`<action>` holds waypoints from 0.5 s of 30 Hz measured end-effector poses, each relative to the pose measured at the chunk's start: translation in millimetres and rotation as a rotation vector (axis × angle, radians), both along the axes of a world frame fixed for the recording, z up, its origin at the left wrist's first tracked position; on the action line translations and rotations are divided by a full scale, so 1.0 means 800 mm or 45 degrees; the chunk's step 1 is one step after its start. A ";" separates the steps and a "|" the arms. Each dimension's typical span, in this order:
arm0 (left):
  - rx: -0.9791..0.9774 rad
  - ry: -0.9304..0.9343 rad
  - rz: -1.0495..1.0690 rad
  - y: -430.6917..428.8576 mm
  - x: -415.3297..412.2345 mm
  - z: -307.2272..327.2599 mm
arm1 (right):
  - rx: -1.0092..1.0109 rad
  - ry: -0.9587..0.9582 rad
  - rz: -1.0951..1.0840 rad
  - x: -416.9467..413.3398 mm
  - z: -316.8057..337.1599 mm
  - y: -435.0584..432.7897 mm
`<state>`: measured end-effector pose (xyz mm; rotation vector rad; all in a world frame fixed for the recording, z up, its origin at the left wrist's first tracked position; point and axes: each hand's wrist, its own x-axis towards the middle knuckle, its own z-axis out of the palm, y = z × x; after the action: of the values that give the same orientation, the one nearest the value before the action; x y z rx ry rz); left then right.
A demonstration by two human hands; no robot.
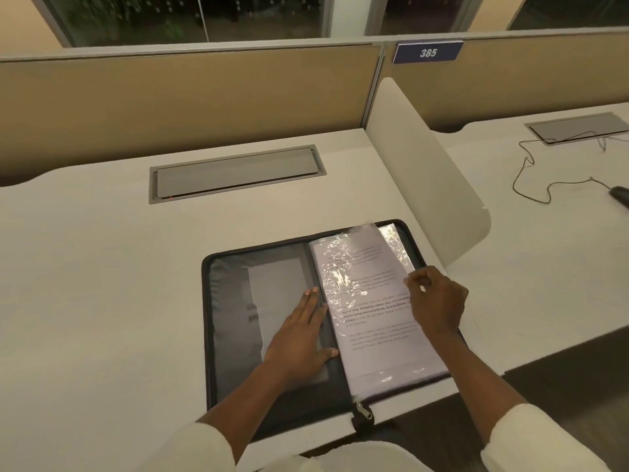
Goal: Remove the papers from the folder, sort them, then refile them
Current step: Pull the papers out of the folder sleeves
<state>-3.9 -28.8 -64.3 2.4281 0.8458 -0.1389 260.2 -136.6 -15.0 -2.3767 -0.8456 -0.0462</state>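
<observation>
right hand curled, thumb and forefinger pinching right edge of top sheet | left hand flat, fingers straight, pressing left inner cover beside spine | sheet glossy, print too blurred to read | folder open on desk near front edge, spine running away from person, zip pull nearest | plate reads "385"

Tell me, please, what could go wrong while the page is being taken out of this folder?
The right hand pinches only the edge of the sheet; dragged from the glossy sleeve, it may crease or tear. The folder lies at the front edge of the desk by the zipper pull; with only the left hand pressing it, it might slide off.
</observation>
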 end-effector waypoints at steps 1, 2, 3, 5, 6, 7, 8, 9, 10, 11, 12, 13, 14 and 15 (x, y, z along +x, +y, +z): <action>-0.005 -0.014 0.011 0.000 0.000 -0.001 | 0.000 0.021 -0.020 0.002 0.001 0.002; -0.006 -0.032 0.022 0.001 0.001 -0.001 | 0.022 0.053 -0.056 0.003 0.004 0.005; 0.002 -0.042 0.033 0.002 0.002 -0.001 | 0.072 0.108 -0.100 0.004 0.006 0.008; 0.024 -0.039 0.065 0.003 0.004 0.002 | 0.198 0.363 -0.145 0.012 0.017 0.013; 0.023 -0.032 0.088 0.002 0.007 0.006 | 0.255 0.565 -0.136 0.018 0.023 0.016; 0.006 -0.027 0.126 0.003 0.011 0.011 | 0.299 0.779 -0.124 0.023 0.030 0.018; -0.012 -0.026 0.172 0.003 0.017 0.019 | 0.309 0.956 -0.106 0.030 0.036 0.020; -0.024 -0.020 0.219 0.005 0.026 0.029 | 0.287 1.087 -0.084 0.038 0.039 0.022; -0.022 -0.013 0.267 0.007 0.037 0.040 | 0.246 1.172 -0.049 0.046 0.042 0.024; -0.025 -0.007 0.340 0.008 0.049 0.051 | 0.205 1.233 -0.010 0.053 0.044 0.026; -0.045 -0.020 0.439 0.010 0.062 0.062 | 0.170 1.271 0.046 0.059 0.046 0.028; -0.069 -0.049 0.546 0.012 0.075 0.073 | 0.144 1.306 0.115 0.064 0.049 0.029; -0.089 -0.086 0.635 0.012 0.088 0.083 | 0.121 1.338 0.203 0.068 0.053 0.030; -0.094 -0.115 0.694 0.011 0.103 0.092 | 0.096 1.369 0.292 0.070 0.057 0.031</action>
<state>78.1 -19.9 9.4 2.0345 1.3931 0.1424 316.4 -112.1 30.8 -1.7939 -0.5268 1.1469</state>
